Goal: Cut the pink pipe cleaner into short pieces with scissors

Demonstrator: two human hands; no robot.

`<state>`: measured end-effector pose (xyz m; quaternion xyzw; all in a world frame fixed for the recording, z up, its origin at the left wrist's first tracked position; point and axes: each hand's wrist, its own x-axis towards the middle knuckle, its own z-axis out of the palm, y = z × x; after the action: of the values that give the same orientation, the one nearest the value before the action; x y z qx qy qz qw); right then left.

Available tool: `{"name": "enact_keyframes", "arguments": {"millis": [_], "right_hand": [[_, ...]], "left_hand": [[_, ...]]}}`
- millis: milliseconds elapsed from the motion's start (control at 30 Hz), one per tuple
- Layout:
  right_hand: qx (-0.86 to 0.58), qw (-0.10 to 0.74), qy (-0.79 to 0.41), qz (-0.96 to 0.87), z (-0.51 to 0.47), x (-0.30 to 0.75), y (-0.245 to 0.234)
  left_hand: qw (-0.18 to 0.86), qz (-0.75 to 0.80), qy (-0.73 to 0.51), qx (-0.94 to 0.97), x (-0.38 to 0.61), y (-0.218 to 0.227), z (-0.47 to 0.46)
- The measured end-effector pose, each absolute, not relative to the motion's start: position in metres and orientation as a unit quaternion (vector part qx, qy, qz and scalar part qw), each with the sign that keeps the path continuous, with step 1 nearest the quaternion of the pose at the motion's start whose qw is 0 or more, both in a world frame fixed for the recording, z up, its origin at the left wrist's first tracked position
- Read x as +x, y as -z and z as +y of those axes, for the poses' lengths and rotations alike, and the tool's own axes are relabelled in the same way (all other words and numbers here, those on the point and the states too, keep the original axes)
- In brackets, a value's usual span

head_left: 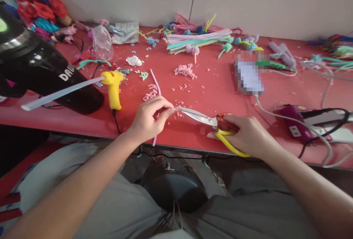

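Note:
My left hand (150, 117) pinches a long pink pipe cleaner (156, 84) near the front edge of the red table (209, 88). The stem runs from above my fingers down past the table edge. My right hand (248, 134) grips yellow-handled scissors (209, 122), whose closed blades point left and meet the pipe cleaner at my left fingertips. Short pink cut pieces (150, 93) lie just behind my left hand, and another pink heap (185, 70) sits further back.
A yellow glue gun (113, 86) with a clear glue stick lies left of my hands, beside a black appliance (35, 66). Bundled pipe cleaners (198, 38) line the back. A purple power strip (300, 123) and cables sit right. Paper flowers (35, 7) fill the far left corner.

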<state>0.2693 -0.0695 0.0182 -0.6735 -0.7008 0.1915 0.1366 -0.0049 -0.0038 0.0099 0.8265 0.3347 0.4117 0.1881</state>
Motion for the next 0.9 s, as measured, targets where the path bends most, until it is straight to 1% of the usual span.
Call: {"name": "enact_keyframes", "arguments": {"millis": [400, 600, 900], "right_hand": [[-0.679, 0.114, -0.189, -0.700, -0.0685, 0.2721, -0.0169], [-0.678, 0.116, -0.182, -0.703, -0.0678, 0.2720, -0.0163], [-0.684, 0.105, -0.196, -0.695, -0.0689, 0.2706, -0.0189]], "left_hand": [[0.187, 0.328, -0.415, 0.828, -0.0045, -0.0094, -0.0045], [0.185, 0.326, -0.414, 0.830, -0.0049, -0.0092, -0.0041], [0.174, 0.311, -0.419, 0.835, -0.0049, -0.0087, -0.0022]]}}
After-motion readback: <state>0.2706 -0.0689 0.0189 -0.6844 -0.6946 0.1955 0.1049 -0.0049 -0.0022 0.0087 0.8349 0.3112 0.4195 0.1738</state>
